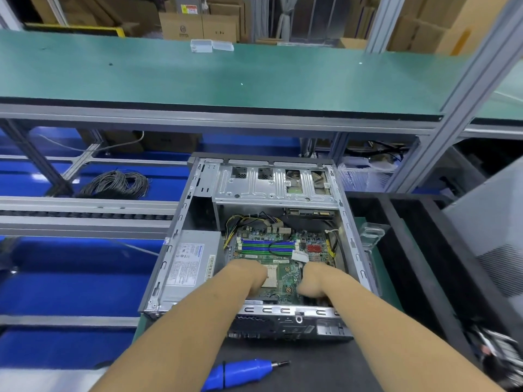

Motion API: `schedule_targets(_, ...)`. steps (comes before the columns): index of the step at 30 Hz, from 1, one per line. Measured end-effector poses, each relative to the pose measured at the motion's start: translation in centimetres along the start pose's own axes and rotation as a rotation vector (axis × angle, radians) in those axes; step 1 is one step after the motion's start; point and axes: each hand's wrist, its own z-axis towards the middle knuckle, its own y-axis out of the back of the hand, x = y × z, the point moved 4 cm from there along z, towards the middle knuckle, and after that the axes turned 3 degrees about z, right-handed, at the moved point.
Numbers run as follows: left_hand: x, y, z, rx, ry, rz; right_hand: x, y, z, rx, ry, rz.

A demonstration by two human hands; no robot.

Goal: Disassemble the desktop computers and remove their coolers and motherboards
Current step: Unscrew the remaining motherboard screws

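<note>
An open desktop computer case lies flat in front of me with its cover off. Inside it sits the green motherboard, with blue and green memory slots toward the far side and a bare processor socket with no cooler on it. Both my hands are down inside the case on the board's near part. My left hand lies at the left of the socket with fingers curled down onto the board. My right hand curls down on the board's right near part. Their fingertips are hidden.
A grey power supply fills the case's left side, and a metal drive cage spans its far end. A blue electric screwdriver lies on the dark mat near me. A coil of cable lies left; a green shelf runs overhead.
</note>
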Motion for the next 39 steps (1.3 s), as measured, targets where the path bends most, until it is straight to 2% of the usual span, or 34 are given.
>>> schedule_targets(5,0.8,0.0,-0.1,0.026,0.035,-0.06,-0.4,-0.1,0.3,0.066,0.001,-0.034)
schedule_targets(11,0.3,0.1,-0.1,0.03,0.057,0.025,0.0,-0.2,0.9,0.06,0.003,-0.066)
schedule_targets(19,0.1,0.4,-0.3,0.002,0.038,0.054,0.2,-0.3,0.8,0.204,-0.028,-0.022)
schedule_targets(25,0.2,0.4,-0.5,-0.011,0.051,0.05,0.1,0.0,1.0,0.105,-0.026,-0.093)
schedule_targets(29,1.1,0.0,-0.6,-0.016,0.103,-0.067,-0.2,-0.1,1.2,0.092,-0.045,-0.047)
schedule_targets(32,1.4,0.6,-0.6,-0.147,0.164,-0.194,-0.3,-0.2,1.5,0.08,-0.056,-0.018)
schedule_targets(35,1.5,1.4,-0.8,-0.256,0.255,-0.132,-0.3,-0.4,1.6,0.091,-0.063,-0.019)
schedule_targets(39,2.3,0.9,0.2,-0.191,0.334,-0.124,-0.3,-0.5,1.5,0.116,-0.06,-0.043)
